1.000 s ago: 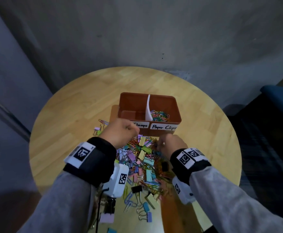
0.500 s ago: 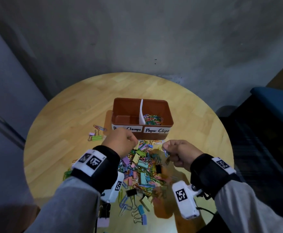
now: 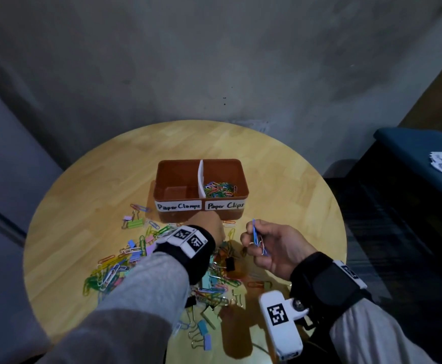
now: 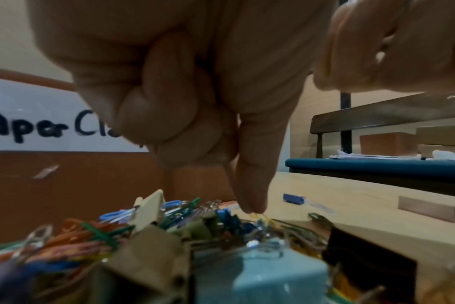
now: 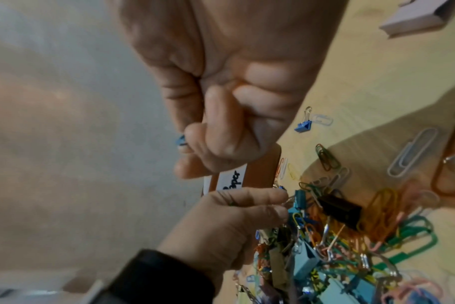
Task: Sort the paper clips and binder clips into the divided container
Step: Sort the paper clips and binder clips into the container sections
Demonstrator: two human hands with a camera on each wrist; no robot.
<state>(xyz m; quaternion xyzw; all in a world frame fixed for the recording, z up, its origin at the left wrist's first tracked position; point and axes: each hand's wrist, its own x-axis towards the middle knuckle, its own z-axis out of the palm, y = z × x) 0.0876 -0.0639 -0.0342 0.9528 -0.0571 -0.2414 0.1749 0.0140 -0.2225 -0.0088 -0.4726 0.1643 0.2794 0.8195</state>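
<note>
A brown divided container (image 3: 170,215) stands mid-table, labelled "Paper Clamps" on the left and "Paper Clips" on the right. Coloured paper clips (image 3: 218,189) lie in its right compartment; the left one looks empty. A mixed pile of clips (image 3: 125,269) spreads in front of it. My left hand (image 3: 216,227) reaches down into the pile just before the container, thumb and forefinger pinching a thin paper clip (image 4: 256,215). My right hand (image 3: 254,240) is raised to the right of it, palm turned up, and holds a few blue paper clips (image 3: 257,239).
Loose clips lie left of the container, among them a green binder clip (image 3: 136,223). A black binder clip (image 3: 229,264) sits between my hands. The round wooden table (image 3: 83,206) backs onto a grey wall. A blue bench (image 3: 419,148) with papers stands at right.
My right hand has lifted off the pile and turned palm up with blue paper clips in it. My left hand has dropped forward into the pile by the container's front.
</note>
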